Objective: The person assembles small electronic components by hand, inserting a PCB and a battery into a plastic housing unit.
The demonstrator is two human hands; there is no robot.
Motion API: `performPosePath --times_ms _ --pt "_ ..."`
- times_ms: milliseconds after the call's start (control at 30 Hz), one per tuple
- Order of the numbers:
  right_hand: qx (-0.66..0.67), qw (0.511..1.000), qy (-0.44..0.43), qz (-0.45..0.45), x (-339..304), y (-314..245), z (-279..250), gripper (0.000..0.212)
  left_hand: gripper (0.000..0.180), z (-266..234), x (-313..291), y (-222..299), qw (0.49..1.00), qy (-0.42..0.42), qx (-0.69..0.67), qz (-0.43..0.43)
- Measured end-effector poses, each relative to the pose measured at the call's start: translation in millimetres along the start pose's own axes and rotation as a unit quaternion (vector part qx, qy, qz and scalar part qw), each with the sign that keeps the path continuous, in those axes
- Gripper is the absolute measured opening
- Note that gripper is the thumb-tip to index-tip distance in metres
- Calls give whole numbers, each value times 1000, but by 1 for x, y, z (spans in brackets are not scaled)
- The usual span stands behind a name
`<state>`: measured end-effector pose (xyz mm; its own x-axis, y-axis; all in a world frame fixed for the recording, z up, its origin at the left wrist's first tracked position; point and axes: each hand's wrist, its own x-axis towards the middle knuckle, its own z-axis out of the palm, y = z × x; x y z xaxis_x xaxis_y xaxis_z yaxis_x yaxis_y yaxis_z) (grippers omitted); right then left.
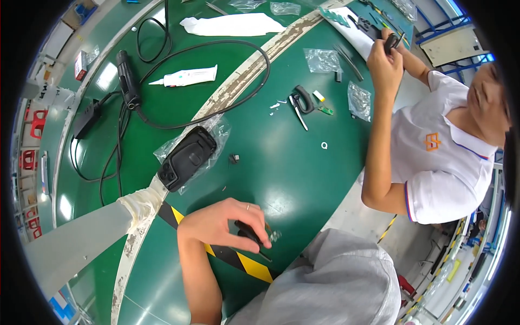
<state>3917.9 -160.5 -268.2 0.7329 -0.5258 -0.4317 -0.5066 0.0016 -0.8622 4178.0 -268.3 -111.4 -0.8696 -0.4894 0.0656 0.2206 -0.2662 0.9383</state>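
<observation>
My left hand [225, 225] is low over the green table, back of the hand up, a ring on one finger. Its curled fingers and thumb close around a small black tool [248, 233] with a thin dark end; its exact kind is partly hidden. Against the fingertips is a small clear, shiny piece [275, 236]. Farther off, a black plastic housing [189, 157] rests on a clear bag. A small grey metal part [234, 158] lies to the right of that housing. My right hand is out of view.
A grey post [81, 244] rises at the left. A black corded handpiece [128, 81], a white tube [187, 77] and black-handled scissors [301, 103] lie farther back. A co-worker [433, 146] at the right handles a black part. Striped tape [252, 265] crosses the near tabletop.
</observation>
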Motion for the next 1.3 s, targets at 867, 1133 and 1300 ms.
performPosePath --times_ms 867,1133,1300 --pt "311 889 -50 -333 116 -240 -155 33 18 65 -60 115 762 489 419 71" --pt "357 867 -111 -329 112 -246 -140 34 20 62 -70 115 649 511 561 51" --pt "304 873 -63 -375 110 -239 -137 32 22 56 -66 107 643 507 572 50"
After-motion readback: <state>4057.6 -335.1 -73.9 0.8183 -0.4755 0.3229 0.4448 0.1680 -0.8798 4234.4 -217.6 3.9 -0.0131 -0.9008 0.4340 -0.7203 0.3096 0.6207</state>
